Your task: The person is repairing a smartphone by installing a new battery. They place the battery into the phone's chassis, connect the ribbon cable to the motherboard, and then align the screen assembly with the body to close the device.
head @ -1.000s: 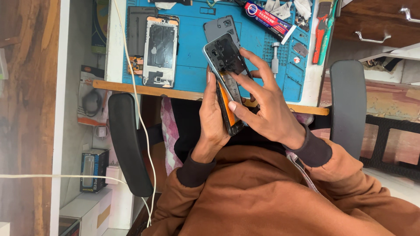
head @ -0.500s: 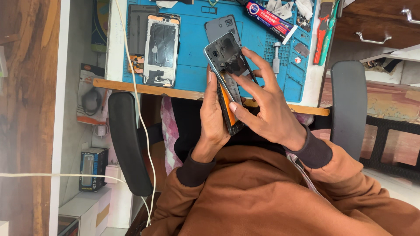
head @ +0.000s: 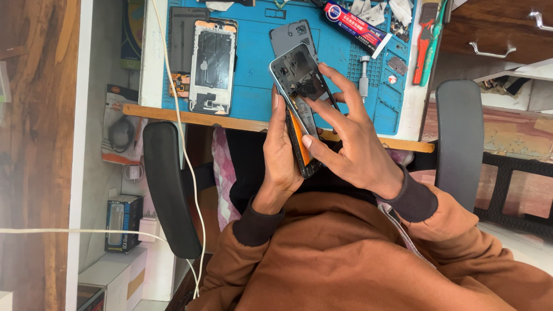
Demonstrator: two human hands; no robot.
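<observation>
Here, an opened phone (head: 300, 103) with its back off and dark insides showing sits tilted above the near edge of the blue work mat (head: 259, 75), held up off the desk. The left hand (head: 282, 158) is wrapped around its lower half from the nine o'clock side, thumb lying up along the edge. The right hand (head: 351, 144) comes in from four o'clock, its fingers (head: 337, 80) spread over the phone's upper right edge and its thumb pressed on the orange part low in the body. Both hands are thus clamped on the same phone, close together.

At twelve o'clock from it, a grey back cover (head: 291, 35) lies flat on the mat. At ten o'clock rests a bare phone frame (head: 212, 66). At one o'clock lies a glue tube (head: 354, 26), with red-handled tools (head: 426, 40) further right. A white cable (head: 181, 132) runs down past the left armrest (head: 167, 184).
</observation>
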